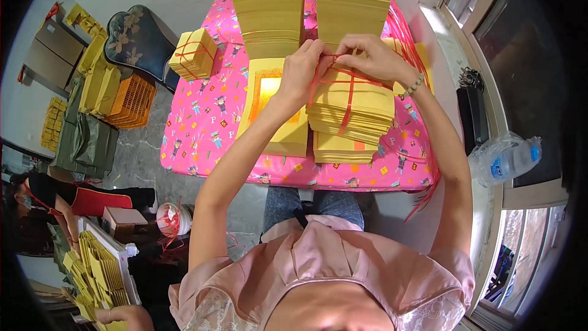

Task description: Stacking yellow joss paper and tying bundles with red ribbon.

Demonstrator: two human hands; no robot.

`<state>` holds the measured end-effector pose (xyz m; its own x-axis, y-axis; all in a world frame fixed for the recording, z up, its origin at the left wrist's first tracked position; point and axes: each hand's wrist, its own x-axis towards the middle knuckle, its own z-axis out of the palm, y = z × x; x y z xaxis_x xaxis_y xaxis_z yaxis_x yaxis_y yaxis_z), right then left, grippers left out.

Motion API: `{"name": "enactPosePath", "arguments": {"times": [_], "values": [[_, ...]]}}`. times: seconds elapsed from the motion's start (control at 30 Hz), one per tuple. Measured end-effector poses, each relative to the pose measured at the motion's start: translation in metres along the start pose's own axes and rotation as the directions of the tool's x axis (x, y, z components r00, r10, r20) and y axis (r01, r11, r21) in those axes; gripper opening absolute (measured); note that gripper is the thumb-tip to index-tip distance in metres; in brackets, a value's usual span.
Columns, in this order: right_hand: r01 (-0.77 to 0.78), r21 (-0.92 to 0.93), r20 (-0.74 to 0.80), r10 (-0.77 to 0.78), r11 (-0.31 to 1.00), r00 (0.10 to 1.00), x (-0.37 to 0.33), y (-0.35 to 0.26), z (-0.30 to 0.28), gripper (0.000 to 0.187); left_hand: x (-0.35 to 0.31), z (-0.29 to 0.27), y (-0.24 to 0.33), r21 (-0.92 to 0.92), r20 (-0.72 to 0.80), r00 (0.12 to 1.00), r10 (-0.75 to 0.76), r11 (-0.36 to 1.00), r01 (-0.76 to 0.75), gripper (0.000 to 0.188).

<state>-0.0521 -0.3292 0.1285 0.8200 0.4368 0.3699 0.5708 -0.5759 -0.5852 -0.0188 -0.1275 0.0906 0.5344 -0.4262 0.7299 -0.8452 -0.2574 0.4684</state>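
Lying just on the near side of the fingers (pixel 313 48), the yellow paper bundle (pixel 331 109) sits on a lower stack (pixel 343 153) on the pink-covered bench (pixel 205 119). Left hand (pixel 299 73) and right hand (pixel 371 58) are about equally near it, over its far edge, both angled inward, fingers pinched on the red string (pixel 350 101).

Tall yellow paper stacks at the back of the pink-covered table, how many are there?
2: the left stack beyond the left hand, and the right stack beyond the right hand. More could be hidden behind them.
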Motion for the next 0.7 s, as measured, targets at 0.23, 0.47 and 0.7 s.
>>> {"name": "enactPosePath", "arguments": {"times": [0.23,0.47,0.7], "values": [[-0.061,-0.081,-0.055,0.056,0.995,0.997,-0.020,-0.001,-0.004,0.015,-0.008,-0.007,0.000,-0.123,0.010,0.994,-0.110,0.986,0.110,0.005],[-0.043,-0.098,-0.091,0.034,0.994,0.995,-0.041,0.020,-0.009,0.016,-0.022,-0.021,-0.011,0.094,0.087,0.979,-0.182,0.980,0.173,0.011],[-0.061,-0.019,-0.080,0.060,0.998,0.995,-0.045,0.027,-0.005,0.018,-0.033,-0.022,-0.015,-0.077,0.152,0.902,-0.405,0.905,0.419,0.013]]}}
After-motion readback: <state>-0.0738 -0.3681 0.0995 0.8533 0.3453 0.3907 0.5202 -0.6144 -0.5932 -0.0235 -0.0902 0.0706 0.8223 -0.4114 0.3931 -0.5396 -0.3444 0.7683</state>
